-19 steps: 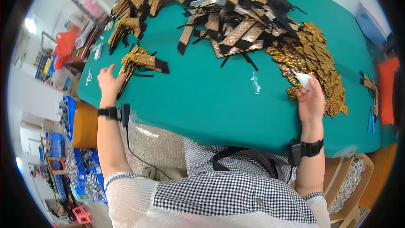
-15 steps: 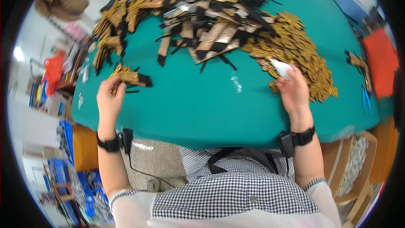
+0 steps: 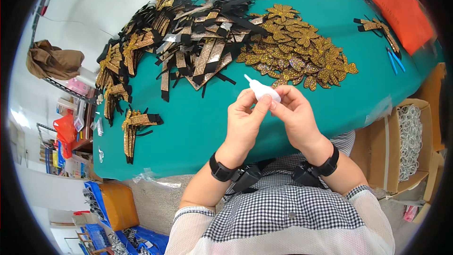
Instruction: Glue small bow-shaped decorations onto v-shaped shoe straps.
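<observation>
In front of my chest, above the green table (image 3: 207, 127), both hands meet on a small white squeeze bottle (image 3: 260, 89) with a narrow tip. Its tip points up and to the left. My left hand (image 3: 243, 125) pinches the bottle from the left, while my right hand (image 3: 299, 118) grips its lower end from the right. The fingers partly cover its base. Just beyond the bottle spreads a heap of gold, glittery flower-shaped pieces (image 3: 302, 49). Off to the left lies a bow-like piece of gold and black strips (image 3: 137, 125).
Gold strips with black ends (image 3: 207, 54) pile up at the far left and middle. At the right are a red bag (image 3: 406, 14), blue-handled tool (image 3: 395, 61) and another strip piece (image 3: 384, 33). A cardboard box (image 3: 389, 151) of metal rings stands beside me at the right.
My left hand has let go of the gold and black strip piece and moved right to the bottle. My right hand has brought the bottle toward the middle. The view has turned.
</observation>
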